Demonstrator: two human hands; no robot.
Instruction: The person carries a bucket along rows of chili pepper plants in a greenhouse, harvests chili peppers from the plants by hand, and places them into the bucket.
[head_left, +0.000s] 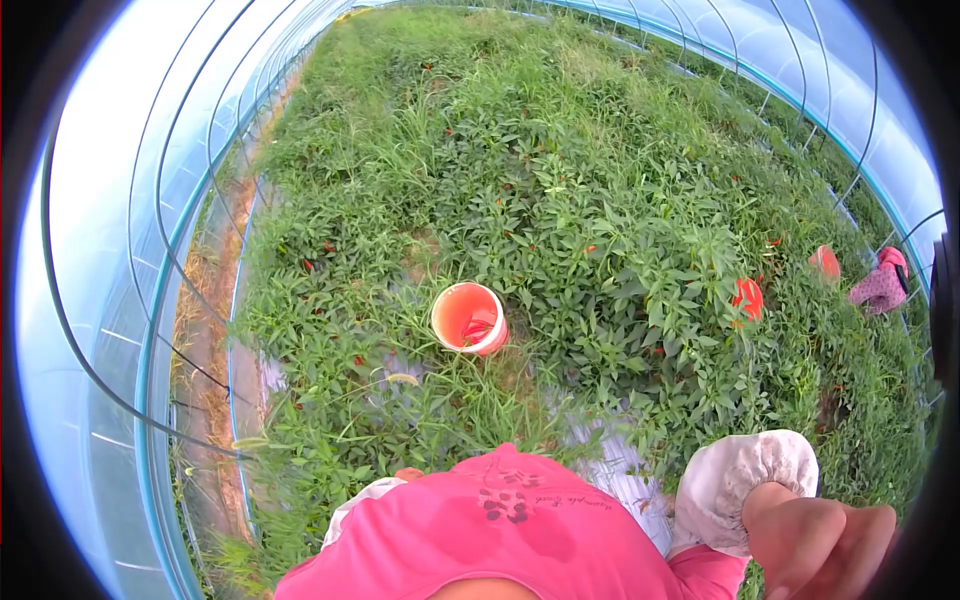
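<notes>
Bare right hand [820,540] from crinkly cloth cuff [765,470], round bucket [460,310] beyond

White-rimmed red bucket [452,313], red peppers [477,330], green plants [570,210], pink shirt [440,545] with dark print [507,507], whitish sleeve cover [765,455].

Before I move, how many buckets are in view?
3, I think: the open bucket in the middle, plus what look like a half-hidden bucket to its right and a farther bucket near the right edge. Leaves may hide more.
</notes>
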